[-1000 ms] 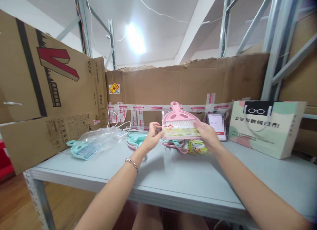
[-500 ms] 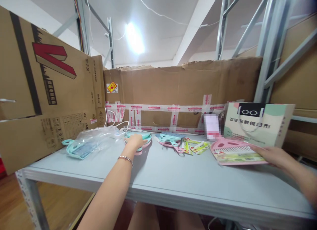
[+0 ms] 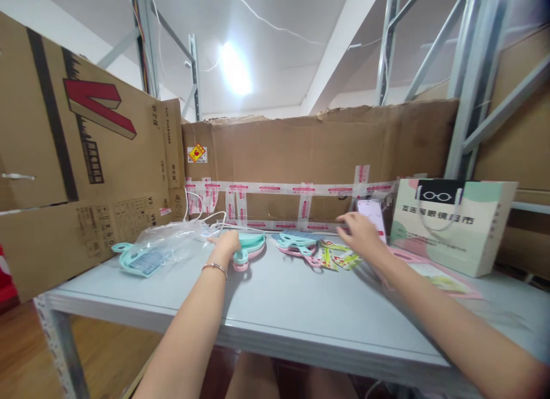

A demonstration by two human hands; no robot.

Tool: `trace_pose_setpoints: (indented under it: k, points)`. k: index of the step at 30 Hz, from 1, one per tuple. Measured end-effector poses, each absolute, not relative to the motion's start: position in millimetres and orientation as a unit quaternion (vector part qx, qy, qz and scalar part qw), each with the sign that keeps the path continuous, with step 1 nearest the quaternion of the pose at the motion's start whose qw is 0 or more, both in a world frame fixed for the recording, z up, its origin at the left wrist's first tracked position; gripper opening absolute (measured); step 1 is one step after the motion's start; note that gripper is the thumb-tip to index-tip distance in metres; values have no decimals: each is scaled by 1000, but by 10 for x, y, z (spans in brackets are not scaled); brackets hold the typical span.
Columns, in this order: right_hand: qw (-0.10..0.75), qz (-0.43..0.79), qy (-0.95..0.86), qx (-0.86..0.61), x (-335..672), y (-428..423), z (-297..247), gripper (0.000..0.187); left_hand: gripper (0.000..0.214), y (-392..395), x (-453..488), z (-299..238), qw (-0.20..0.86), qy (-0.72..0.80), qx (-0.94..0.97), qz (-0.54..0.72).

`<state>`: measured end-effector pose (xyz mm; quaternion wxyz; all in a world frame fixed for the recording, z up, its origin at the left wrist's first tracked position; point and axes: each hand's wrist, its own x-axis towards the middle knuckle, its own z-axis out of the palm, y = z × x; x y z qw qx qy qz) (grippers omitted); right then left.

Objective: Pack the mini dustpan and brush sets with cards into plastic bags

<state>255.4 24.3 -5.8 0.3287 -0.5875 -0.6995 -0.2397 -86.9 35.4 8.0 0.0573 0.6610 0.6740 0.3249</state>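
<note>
My left hand (image 3: pixel 227 243) is at the left edge of a stack of teal and pink dustpans (image 3: pixel 253 240), one finger stretched out leftward; its other fingers are partly hidden. Reaching over the right part of the table, my right hand (image 3: pixel 358 233) has its fingers spread and holds nothing. It is in front of a propped phone (image 3: pixel 373 214) and near some green-and-yellow packets (image 3: pixel 346 260). Behind my right forearm lies a pink dustpan (image 3: pixel 466 291) with white bristles and a green packet in it. Teal brushes (image 3: pixel 296 238) rest on pink pieces at mid-table.
At left, a teal dustpan with a blue-bristled brush (image 3: pixel 144 263) lies beside a clear plastic bag (image 3: pixel 176 238) and white cables. A paper bag (image 3: pixel 453 227) stands at right. Large cardboard boxes (image 3: pixel 275 153) wall the back and left of the grey table (image 3: pixel 275 307).
My right hand has let go of the pink dustpan, now lying at right, and moved left toward the phone. My left hand has shifted slightly left off the top of the dustpan stack.
</note>
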Motion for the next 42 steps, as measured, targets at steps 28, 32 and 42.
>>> trace_pose_setpoints:
  k: [28,32,42]
  points:
    - [700,70,-558,-440,2304,-57,750,40,26,160,-693,273,-91,322,778,532]
    - [588,243,-681,-363,2307,-158,787,38,22,189,-664,250,-72,289,824,482]
    - [605,359,-641,-308,2260,-311,818,45,19,294,-626,185,-33,266,853,448]
